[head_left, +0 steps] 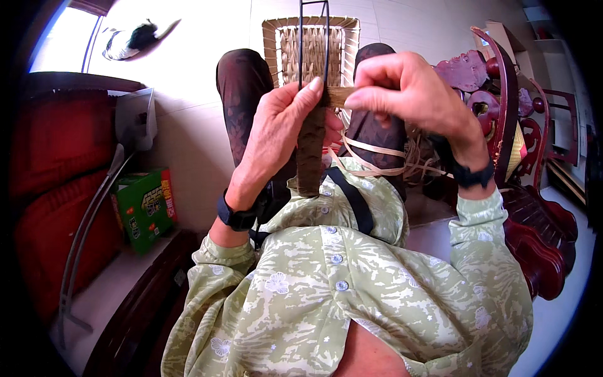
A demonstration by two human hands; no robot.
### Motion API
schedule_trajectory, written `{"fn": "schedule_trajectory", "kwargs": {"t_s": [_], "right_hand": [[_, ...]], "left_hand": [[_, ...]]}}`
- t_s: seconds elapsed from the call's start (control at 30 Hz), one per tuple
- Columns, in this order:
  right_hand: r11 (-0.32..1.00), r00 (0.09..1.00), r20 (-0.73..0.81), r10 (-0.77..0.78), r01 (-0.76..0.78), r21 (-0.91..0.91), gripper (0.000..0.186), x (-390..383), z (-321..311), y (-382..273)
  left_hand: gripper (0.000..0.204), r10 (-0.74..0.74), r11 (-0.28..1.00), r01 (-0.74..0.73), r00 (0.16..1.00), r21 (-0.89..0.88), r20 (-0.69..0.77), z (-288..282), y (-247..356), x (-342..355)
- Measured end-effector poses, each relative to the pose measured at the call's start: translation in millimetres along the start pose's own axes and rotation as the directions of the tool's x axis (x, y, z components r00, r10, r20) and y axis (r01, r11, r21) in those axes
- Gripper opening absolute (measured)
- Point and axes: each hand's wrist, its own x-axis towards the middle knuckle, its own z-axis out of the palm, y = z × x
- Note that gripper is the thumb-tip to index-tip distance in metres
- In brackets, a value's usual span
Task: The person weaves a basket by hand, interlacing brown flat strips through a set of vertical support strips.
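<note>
Above my lap, my left hand (279,122) is closed around a narrow black wire frame (301,44), its thumb pressed near the wire's lower end. A flat brown strip (309,163) hangs below that thumb. Out to the right, a short stretch of brown strip (338,97) runs to my right hand (399,88), which pinches its end between thumb and fingers. Beyond the hands, between my knees, is a woven basket (289,41) with a pale rim. The wire frame passes in front of it; whether the two are joined I cannot tell.
Loose pale strips (377,149) loop over my right thigh. A carved dark red wooden chair (502,125) stands at the right. On the left are a red cushioned seat (63,207), a green box (146,207) and a curved metal stand (94,251). A black-and-white animal (129,43) lies far left.
</note>
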Motion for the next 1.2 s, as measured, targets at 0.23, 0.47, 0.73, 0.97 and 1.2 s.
{"fn": "schedule_trajectory", "kwargs": {"t_s": [0.23,0.47,0.73,0.97,1.2], "right_hand": [[0.997,0.996,-0.082,0.018,-0.024,-0.071,0.022,-3.9,19.0,-28.3],[0.999,0.996,-0.091,0.011,-0.015,-0.047,0.017,9.6,30.4,-42.0],[0.72,0.747,-0.274,-0.606,0.369,-0.588,0.008,-51.5,104.0,-8.5],[0.992,0.816,-0.578,-0.005,0.078,0.101,0.027,0.7,102.0,58.5],[0.828,0.776,-0.626,-0.078,0.4,0.392,0.022,35.1,90.3,57.3]], "left_hand": [[0.061,0.461,0.866,-0.441,0.887,0.234,-0.035,6.6,-13.1,-18.2],[0.019,0.689,0.626,-0.494,0.712,0.603,-0.132,11.2,-21.5,-6.1],[0.017,0.741,0.555,-0.485,0.658,0.676,-0.136,-5.4,-30.6,-0.9],[0.016,0.654,0.725,-0.532,0.731,0.437,-0.194,-4.0,-21.5,3.6],[0.016,0.48,0.846,-0.41,0.864,0.34,-0.153,-12.8,-3.7,6.0]]}}
